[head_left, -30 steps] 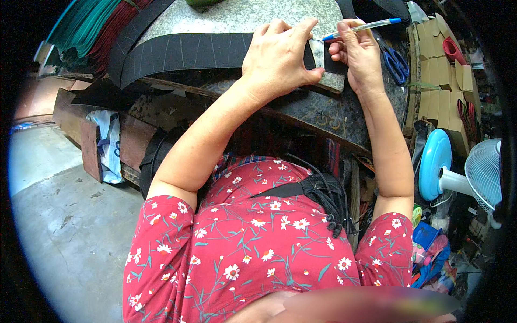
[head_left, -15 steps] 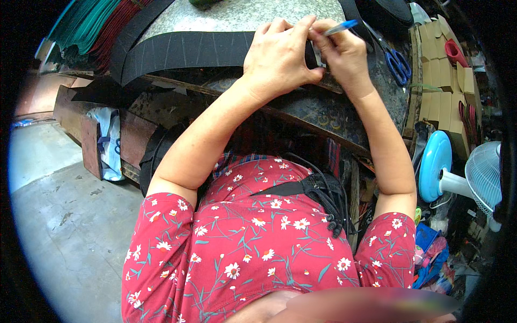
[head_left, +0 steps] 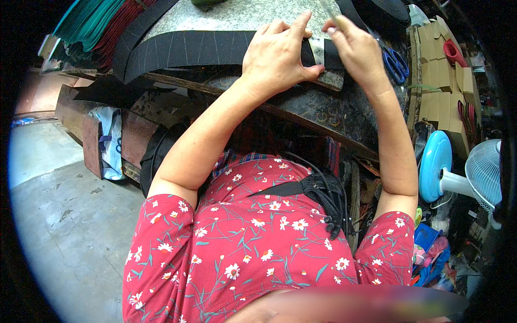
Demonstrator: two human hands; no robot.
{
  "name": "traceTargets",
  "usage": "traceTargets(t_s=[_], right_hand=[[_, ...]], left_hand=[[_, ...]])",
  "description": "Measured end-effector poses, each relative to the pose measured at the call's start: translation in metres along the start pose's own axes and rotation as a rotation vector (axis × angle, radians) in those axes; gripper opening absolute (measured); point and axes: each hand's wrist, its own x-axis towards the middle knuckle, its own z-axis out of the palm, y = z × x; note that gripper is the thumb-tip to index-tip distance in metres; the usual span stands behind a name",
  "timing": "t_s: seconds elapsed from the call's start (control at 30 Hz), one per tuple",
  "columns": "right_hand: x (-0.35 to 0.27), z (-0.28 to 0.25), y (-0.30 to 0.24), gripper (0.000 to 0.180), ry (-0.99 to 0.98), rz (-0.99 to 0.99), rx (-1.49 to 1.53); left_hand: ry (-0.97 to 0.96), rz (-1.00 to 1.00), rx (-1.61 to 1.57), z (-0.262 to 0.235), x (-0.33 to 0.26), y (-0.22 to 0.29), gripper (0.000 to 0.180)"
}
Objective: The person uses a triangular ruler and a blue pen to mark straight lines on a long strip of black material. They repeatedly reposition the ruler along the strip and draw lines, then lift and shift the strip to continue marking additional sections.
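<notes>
Well to the left of both hands, we see a fan of green strips (head_left: pixel 81 24), and just right of it, dark red strips (head_left: pixel 111 44). Nearer the left hand, we find a long black band (head_left: pixel 188 49) marked across with thin pale lines; it runs rightward under that hand and shows again beyond it, toward the right hand.

Behind the left hand, a speckled stone slab (head_left: pixel 242 16) lies under the band, on a dark tabletop (head_left: pixel 334 114) whose bare front shows below the hands. Our left hand (head_left: pixel 274 56) rests on the band with fingers spread and thumb stretched to the right. Just beside its thumb, we see a small pale piece (head_left: pixel 318 51) across the band; we cannot tell what it is.

Our right hand (head_left: pixel 356 54) stands apart from the left, its fingers closed on a slim pen (head_left: pixel 328 9), blurred and pointing up and away. Beyond the right hand sits a black roll (head_left: pixel 385 13), and just to its right, blue-handled scissors (head_left: pixel 397 67). Farther right of the hands, we see cardboard boxes (head_left: pixel 439 78), a red roll (head_left: pixel 452 51) and a white fan (head_left: pixel 456 184) with a light-blue base.
</notes>
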Motion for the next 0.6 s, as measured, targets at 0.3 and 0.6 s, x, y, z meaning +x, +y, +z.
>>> traceTargets(t_s=[0.3, 0.6], right_hand=[[-0.019, -0.005, -0.016, 0.045, -0.057, -0.033, -0.273], [-0.025, -0.019, 0.000, 0.022, 0.017, -0.384, -0.336]], left_hand=[[-0.012, 0.005, 0.006, -0.002, -0.001, -0.005, 0.099], [-0.124, 0.124, 0.006, -0.023, 0.000, -0.021, 0.087]])
